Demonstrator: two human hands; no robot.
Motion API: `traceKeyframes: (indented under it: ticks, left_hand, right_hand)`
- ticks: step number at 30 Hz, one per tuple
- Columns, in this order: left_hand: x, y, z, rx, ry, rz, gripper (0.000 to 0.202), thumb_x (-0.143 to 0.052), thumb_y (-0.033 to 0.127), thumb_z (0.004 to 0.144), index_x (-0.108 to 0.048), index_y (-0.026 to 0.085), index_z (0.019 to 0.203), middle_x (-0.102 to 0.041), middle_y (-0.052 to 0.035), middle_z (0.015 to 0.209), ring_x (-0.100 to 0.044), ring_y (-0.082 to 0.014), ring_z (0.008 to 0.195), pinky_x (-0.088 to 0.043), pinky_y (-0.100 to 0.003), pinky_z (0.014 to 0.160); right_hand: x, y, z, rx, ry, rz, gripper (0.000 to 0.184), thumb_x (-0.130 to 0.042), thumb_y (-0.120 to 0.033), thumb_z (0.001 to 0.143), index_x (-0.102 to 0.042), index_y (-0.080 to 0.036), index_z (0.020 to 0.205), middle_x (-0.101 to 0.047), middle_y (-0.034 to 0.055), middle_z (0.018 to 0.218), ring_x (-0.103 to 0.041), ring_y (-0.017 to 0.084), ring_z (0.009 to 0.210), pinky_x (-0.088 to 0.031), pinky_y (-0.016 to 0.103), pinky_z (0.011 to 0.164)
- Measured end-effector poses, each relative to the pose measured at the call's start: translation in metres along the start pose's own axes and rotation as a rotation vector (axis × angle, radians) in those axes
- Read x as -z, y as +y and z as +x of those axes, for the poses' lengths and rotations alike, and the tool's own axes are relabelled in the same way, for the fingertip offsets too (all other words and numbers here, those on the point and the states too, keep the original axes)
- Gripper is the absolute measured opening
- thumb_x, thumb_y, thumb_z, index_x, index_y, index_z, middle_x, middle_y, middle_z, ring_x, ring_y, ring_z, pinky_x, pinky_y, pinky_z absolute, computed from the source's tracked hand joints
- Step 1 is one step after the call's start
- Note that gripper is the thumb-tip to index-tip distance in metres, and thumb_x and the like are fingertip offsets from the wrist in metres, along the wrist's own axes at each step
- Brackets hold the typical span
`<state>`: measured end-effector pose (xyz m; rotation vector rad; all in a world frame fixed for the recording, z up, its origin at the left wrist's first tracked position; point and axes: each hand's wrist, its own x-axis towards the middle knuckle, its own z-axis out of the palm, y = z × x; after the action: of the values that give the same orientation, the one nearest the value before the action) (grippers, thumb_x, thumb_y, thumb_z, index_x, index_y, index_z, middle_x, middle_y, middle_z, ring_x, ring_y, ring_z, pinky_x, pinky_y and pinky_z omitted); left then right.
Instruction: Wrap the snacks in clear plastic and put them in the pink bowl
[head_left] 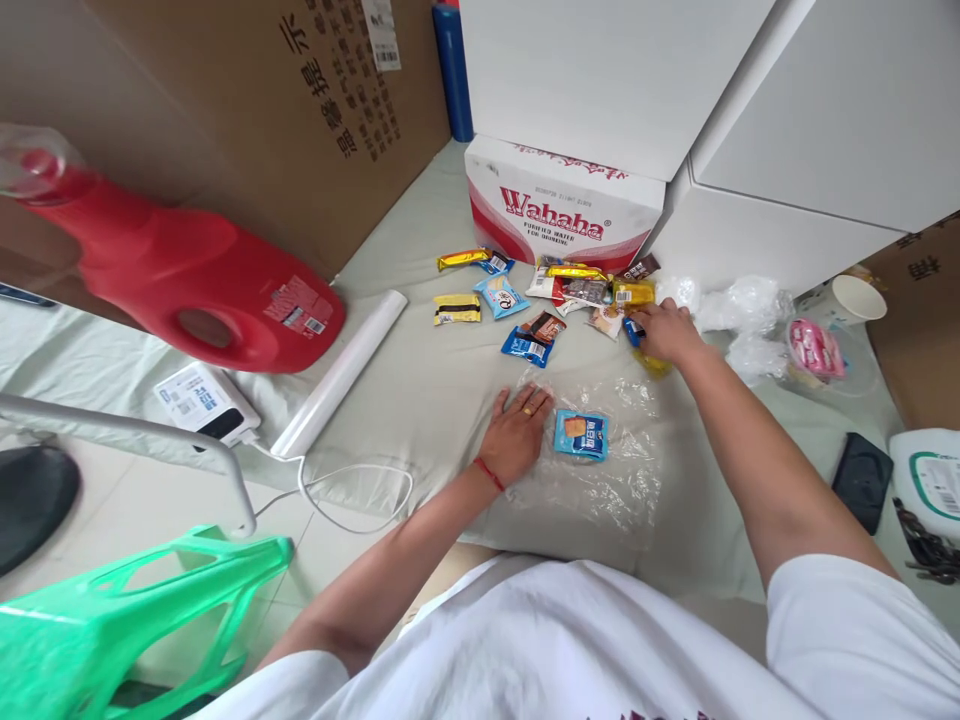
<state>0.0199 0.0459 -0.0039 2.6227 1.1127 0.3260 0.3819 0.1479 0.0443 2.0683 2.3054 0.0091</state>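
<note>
My left hand [517, 432] lies flat with its fingers spread, pressing the left edge of a clear plastic bag [626, 480]. On that bag rests a light-blue snack packet [581, 435] with a cracker picture. My right hand [665, 332] reaches to the right end of a pile of wrapped snacks, its fingers closed around a small blue snack packet [632, 331]. A yellow wrapper [651, 364] shows just below those fingers. Left of the pile are a blue packet [527, 346], a pale-blue packet [500, 296] and a yellow packet [457, 309].
A Wahaha carton [559, 205] stands behind the snacks. Crumpled clear plastic [750, 305], a paper cup [855, 300] and a phone [862, 482] are on the right. On the left are a red jug [202, 270], a white roll [341, 375], a cable [360, 470] and a green stool [150, 600].
</note>
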Motion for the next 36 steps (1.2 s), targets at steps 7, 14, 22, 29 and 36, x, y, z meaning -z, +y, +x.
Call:
traceKeyframes:
  ticks: [7, 14, 22, 29, 36]
  left_hand:
    - [0.000, -0.002, -0.001, 0.020, 0.018, -0.075, 0.051, -0.041, 0.018, 0.101, -0.050, 0.020, 0.151, -0.053, -0.0104, 0.157, -0.039, -0.0253, 0.152, -0.024, -0.057, 0.127]
    - [0.002, -0.011, -0.004, 0.034, 0.079, -0.147, 0.045, -0.045, 0.020, 0.099, -0.058, 0.018, 0.142, -0.054, -0.0101, 0.156, -0.041, -0.0253, 0.151, -0.033, -0.054, 0.124]
    - [0.017, -0.016, -0.059, -0.136, 0.328, -0.117, 0.037, -0.047, 0.014, 0.095, -0.064, 0.022, 0.127, -0.063, -0.0136, 0.142, -0.047, -0.0282, 0.147, -0.044, -0.055, 0.117]
    - [0.023, -0.035, -0.085, -0.440, -0.048, -0.255, 0.040, -0.060, 0.044, 0.096, -0.061, 0.016, 0.125, -0.060, -0.0210, 0.144, -0.046, -0.0314, 0.147, -0.035, -0.055, 0.125]
    - [0.049, -0.062, -0.041, -0.229, -0.214, -0.548, 0.026, -0.041, 0.030, 0.101, -0.065, 0.021, 0.106, -0.076, -0.0082, 0.110, -0.069, -0.0210, 0.112, -0.054, -0.034, 0.100]
  right_hand:
    - [0.052, -0.043, -0.069, 0.014, 0.193, 0.144, 0.057, -0.062, -0.052, 0.091, -0.064, -0.024, 0.140, -0.066, 0.0145, 0.118, -0.045, 0.037, 0.114, -0.040, 0.052, 0.095]
    - [0.022, -0.149, -0.136, 0.208, -0.121, 0.317, 0.056, -0.069, -0.053, 0.091, -0.065, -0.029, 0.141, -0.065, 0.0134, 0.125, -0.047, 0.034, 0.120, -0.035, 0.050, 0.101]
    - [0.038, -0.149, -0.206, 0.143, 0.051, 0.516, 0.049, -0.060, -0.053, 0.097, -0.062, -0.030, 0.141, -0.063, 0.0133, 0.130, -0.050, 0.034, 0.124, -0.045, 0.053, 0.105]
    - [-0.020, -0.164, -0.298, 0.167, 0.017, 0.670, 0.031, -0.053, -0.042, 0.102, -0.070, -0.031, 0.126, -0.068, 0.0103, 0.129, -0.060, 0.032, 0.124, -0.054, 0.058, 0.103]
    - [0.009, -0.134, -0.252, 0.027, 0.036, 0.743, 0.033, -0.042, -0.042, 0.105, -0.069, -0.026, 0.096, -0.072, 0.0064, 0.089, -0.067, 0.023, 0.085, -0.056, 0.039, 0.080]
